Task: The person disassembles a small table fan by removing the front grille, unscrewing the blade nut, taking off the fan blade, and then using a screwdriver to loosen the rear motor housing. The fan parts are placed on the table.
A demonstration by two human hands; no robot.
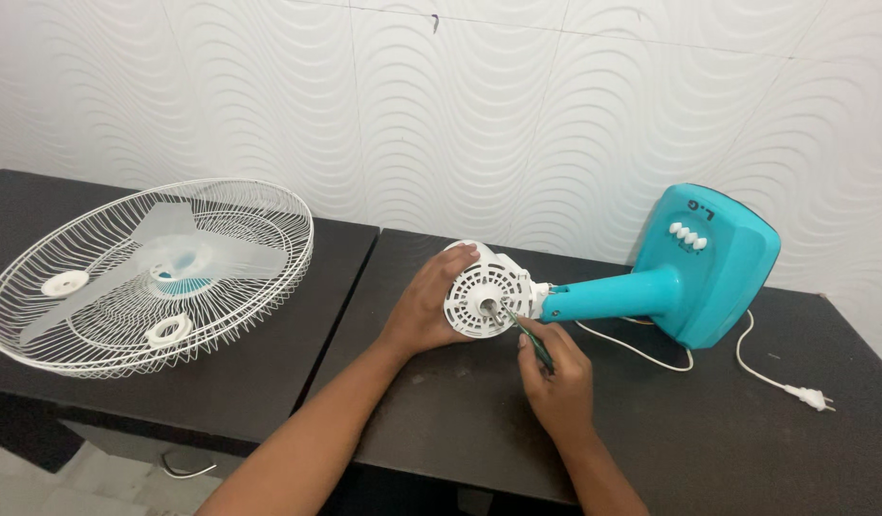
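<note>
Gripping the white motor housing (486, 298) w/ fingers curled over its top edge, the left hand (429, 304) steadies it so the vented face points toward the wearer. Right hand (555, 377), at about 5 o'clock from the housing, has fingers clamped round a green-handled screwdriver (529, 334), tip touching the face near the centre hole. Housing sits at the end of the turquoise fan stand (694, 272), which lies on its side on the dark table (728, 430), base at 3 o'clock, so the motor is reachable. White cord w/ plug (809, 394) trails off at 4 o'clock. At 9 o'clock, well apart, the wire fan guard (144, 272) lies flat w/ the clear blades (173, 258) and two white rings inside it, parked out of the way.
</note>
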